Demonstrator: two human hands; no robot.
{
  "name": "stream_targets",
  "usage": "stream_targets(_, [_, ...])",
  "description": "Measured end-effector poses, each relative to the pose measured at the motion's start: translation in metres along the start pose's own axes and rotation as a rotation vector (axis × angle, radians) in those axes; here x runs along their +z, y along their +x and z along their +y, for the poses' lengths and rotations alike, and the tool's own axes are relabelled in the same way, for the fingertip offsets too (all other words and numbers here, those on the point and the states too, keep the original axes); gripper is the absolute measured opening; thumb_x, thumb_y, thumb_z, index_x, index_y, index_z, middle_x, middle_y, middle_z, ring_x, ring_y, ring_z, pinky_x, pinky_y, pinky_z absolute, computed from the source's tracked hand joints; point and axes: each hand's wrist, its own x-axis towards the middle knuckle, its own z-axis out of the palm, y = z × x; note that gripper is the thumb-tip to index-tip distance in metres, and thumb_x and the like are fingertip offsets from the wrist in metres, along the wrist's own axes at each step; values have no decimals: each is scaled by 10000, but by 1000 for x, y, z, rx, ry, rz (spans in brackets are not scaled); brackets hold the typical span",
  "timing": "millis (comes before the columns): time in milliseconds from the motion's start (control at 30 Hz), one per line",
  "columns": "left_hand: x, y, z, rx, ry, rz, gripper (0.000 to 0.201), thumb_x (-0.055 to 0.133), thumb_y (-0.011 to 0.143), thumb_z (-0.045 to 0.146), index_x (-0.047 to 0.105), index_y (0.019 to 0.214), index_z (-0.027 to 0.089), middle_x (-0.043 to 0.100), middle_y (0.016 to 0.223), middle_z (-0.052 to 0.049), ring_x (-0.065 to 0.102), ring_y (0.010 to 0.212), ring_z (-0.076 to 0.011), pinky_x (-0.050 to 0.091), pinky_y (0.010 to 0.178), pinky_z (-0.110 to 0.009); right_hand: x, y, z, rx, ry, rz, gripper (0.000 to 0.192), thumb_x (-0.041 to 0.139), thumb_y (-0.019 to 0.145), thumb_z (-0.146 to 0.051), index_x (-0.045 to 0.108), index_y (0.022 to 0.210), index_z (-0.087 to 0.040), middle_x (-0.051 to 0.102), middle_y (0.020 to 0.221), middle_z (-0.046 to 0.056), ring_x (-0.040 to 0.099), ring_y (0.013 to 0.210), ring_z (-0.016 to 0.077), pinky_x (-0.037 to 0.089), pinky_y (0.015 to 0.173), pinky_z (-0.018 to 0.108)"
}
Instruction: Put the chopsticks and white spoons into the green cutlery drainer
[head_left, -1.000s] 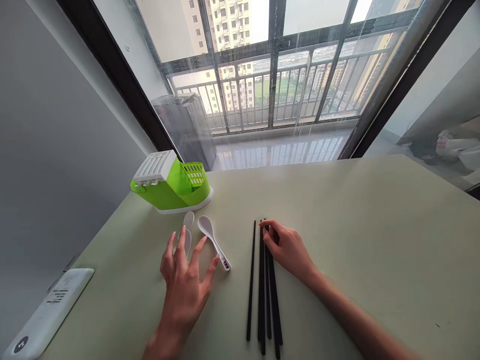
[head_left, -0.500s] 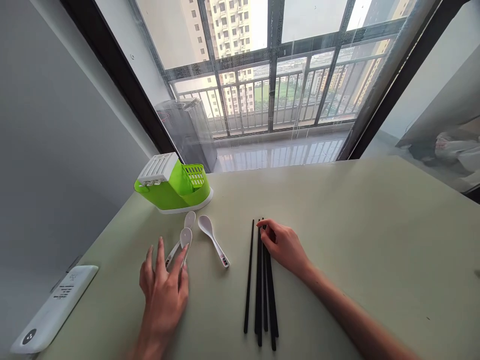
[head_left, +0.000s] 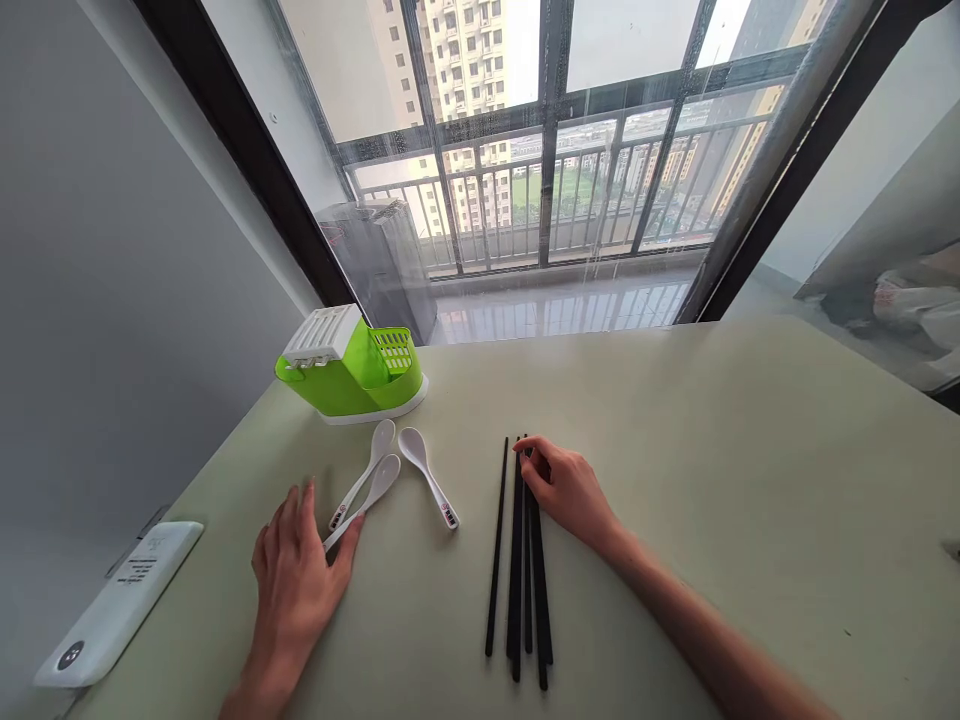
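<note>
Currently, in the head view, we see both of our bare hands on a pale green table (head_left: 675,420) that stands against a large window. Our left hand (head_left: 296,575) lies flat and released, palm down, fingers spread and grasping nothing; its thumb and fingertips sit at the handle ends of two white spoons (head_left: 367,485). These two spoons lie side by side, touching along their length, with their bowls pointing away from us toward a green cutlery holder (head_left: 352,375). A third white spoon (head_left: 427,478) lies just beside them to the right, apart from the hand, its bowl close to the bowls of the pair and its handle angled toward us and to the right. The cutlery holder stands upright near the far left edge of the table, with a white slotted top on its left part and an open green basket section on its right. Our right hand (head_left: 570,490) rests on the far end of a bundle of black chopsticks (head_left: 521,560); the fingers are curled over the tips, but we cannot tell whether they grip the sticks or only press on them. The chopsticks lie flat, roughly parallel, running from the hand toward us, with one stick slightly apart on the left. A white device (head_left: 120,605) lies at the near left corner of the table, well apart from both hands.
</note>
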Motion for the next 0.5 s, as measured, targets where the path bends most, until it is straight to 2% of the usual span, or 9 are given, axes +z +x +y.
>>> stream_targets(167, [0, 4, -2, 10, -29, -22, 782, 386, 968, 649, 481, 1470, 57, 601, 1388, -252, 547, 1273, -429, 448, 1079, -562, 0, 0, 1, -1, 6, 1, 245, 459, 973, -301, 681, 1051, -230, 569, 675, -41, 527, 587, 150, 387, 642, 288])
stream_targets(500, [3, 15, 2, 151, -114, -11, 639, 360, 1016, 614, 626, 1323, 120, 640, 1084, -151, 607, 1018, -326, 488, 978, -491, -2, 1, -3, -2, 23, 1, 224, 475, 965, -271, 679, 1043, -224, 557, 676, -48, 528, 594, 141, 386, 634, 283])
